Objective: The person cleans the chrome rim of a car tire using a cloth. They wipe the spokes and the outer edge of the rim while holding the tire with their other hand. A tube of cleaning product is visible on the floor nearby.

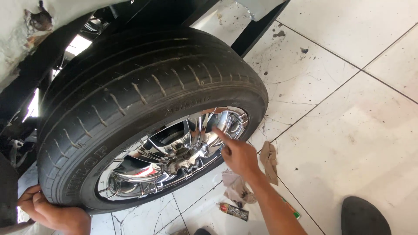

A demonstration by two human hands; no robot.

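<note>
Left hand (54, 213) grips the tyre (130, 95) at its lower edge, steadying it; right hand (237, 156), index finger extended, touches the chrome rim (174, 152).

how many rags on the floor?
2. One tan rag lies on the tile just right of the right hand. One pale crumpled rag lies below that hand, beside a small tube. The tyre may hide more.

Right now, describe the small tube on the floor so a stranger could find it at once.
Start at the big black tyre with its chrome wheel. Drop to the white tiled floor under the right hand, past the crumpled rags. The tube lies flat there: small, dark and oblong, unlike the pale, soft cloths.
</note>
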